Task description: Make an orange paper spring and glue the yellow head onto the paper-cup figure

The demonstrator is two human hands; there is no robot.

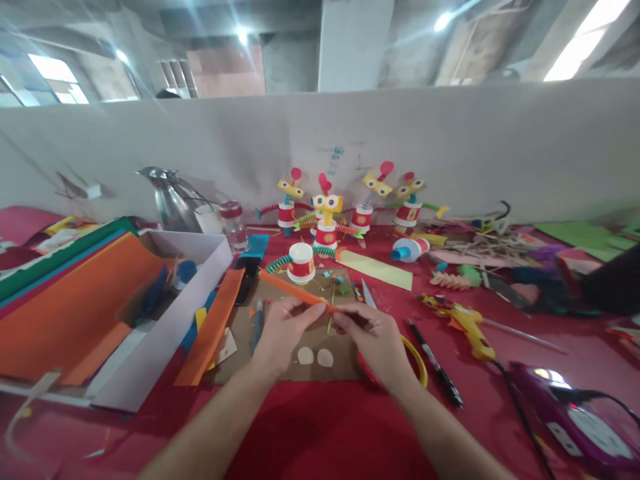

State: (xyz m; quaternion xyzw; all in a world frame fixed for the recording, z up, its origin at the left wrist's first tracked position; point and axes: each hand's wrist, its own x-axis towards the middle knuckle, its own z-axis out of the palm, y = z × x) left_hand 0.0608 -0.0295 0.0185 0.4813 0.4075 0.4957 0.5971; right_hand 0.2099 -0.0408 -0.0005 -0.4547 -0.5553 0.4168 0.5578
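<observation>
Two bare hands meet above a brown cardboard sheet (227, 365) on a red table (300, 433). Between them is a narrow orange paper strip (290, 287), slanting up and left toward a small red-and-white paper cup (301, 265). The left hand (284, 328) pinches its lower edge; the right hand (371, 335) has fingertips closed on its right end. The strip looks feather-light, bendy and easily creased or torn — probably best held by its edges, with light fingertip pressure.

left fingers (314, 313) and right fingers (349, 323) pinch an orange strip (290, 287) above cardboard (311, 335).
</observation>
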